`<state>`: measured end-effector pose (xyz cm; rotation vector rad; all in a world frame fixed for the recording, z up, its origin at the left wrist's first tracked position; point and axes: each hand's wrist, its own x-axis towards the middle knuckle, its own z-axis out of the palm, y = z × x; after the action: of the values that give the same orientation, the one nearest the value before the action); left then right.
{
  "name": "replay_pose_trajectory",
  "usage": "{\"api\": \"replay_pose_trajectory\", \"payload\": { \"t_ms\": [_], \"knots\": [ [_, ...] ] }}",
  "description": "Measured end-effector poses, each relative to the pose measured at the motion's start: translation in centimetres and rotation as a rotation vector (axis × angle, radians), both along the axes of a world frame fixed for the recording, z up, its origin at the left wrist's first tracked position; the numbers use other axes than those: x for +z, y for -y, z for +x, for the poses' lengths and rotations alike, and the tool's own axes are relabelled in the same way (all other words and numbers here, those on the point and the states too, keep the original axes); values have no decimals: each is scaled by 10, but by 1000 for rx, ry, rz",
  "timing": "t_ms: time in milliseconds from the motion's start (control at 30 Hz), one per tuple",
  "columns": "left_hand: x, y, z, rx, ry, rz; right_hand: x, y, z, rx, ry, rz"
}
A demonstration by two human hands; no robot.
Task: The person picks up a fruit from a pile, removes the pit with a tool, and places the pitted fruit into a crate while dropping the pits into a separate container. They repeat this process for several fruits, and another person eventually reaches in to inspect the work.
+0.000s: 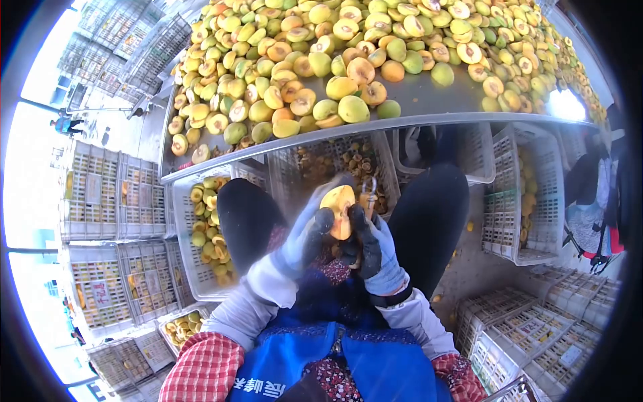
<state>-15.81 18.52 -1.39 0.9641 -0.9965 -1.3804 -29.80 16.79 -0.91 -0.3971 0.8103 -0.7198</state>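
Observation:
My left hand (305, 234), in a light glove with dark fingertips, is closed around a yellow peach half (337, 205), held cut side up above my lap. My right hand (376, 251), gloved the same way, grips a small tool with a looped metal tip (370, 189) that points away from me. The right thumb rests against the fruit's right edge. Most of the tool's handle is hidden by my fingers. Beyond both hands, a crate (392, 157) between my knees holds pits and scraps.
A metal table (429, 94) heaped with halved peaches (268, 67) stands ahead, its raised rim crossing above my knees. A white crate of peach halves (211, 248) sits at my left, another crate (536, 214) at my right. Stacked crates (94, 191) line the left side.

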Motion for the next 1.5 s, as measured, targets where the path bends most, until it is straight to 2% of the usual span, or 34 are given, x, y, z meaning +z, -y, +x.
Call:
{"api": "replay_pose_trajectory", "payload": {
  "t_ms": [67,100,133,167,200,267,333,400,467,533,600,633,700,800,933,1000,1133,1267,1333,1400,1500],
  "knots": [
    [12,-11,7,30,-52,18,-14,-5,0,-17,-8,-80],
    [22,-13,2,143,-79,72,-14,-7,4,-117,-66,-198],
    [24,-15,6,153,-82,71,-14,-8,8,-214,-121,-316],
    [25,-16,12,101,-75,141,-13,-9,10,-200,-119,-318],
    [26,-18,17,49,-70,212,-11,-11,11,-146,-247,-483],
    [17,-20,13,143,-53,218,-6,-13,10,-36,-497,-818],
    [12,-22,14,248,-172,219,-2,-14,6,18,-509,-814],
    [18,-23,15,304,-141,232,5,-18,-1,48,-671,-959],
    [24,-24,16,336,-72,194,8,-26,-4,38,-644,-1014],
    [17,-25,16,308,-24,187,7,-32,-2,123,-862,-1388],
    [15,-27,10,307,71,134,9,-34,1,132,-910,-1366],
    [19,-27,8,312,-17,147,8,-35,1,131,-948,-1341],
    [16,-27,8,307,37,120,4,-36,1,132,-986,-1311],
    [20,-27,3,339,119,57,-2,-36,2,71,-901,-1317],
    [22,-27,2,401,267,27,-2,-37,3,139,-871,-1287],
    [22,-27,6,385,314,14,-3,-39,4,191,-848,-1301],
    [19,-27,9,349,430,-19,-9,-50,9,121,-756,-1189],
    [25,-29,2,368,460,-43,-25,-52,9,63,-667,-1159],
    [33,-30,-6,477,341,-34,-26,-53,9,36,-643,-1111],
    [33,-27,-5,481,368,-69,-24,-50,9,9,-615,-1059],
    [32,-26,-2,443,421,-70,-13,-44,5,93,-649,-1113]
  ]
}}
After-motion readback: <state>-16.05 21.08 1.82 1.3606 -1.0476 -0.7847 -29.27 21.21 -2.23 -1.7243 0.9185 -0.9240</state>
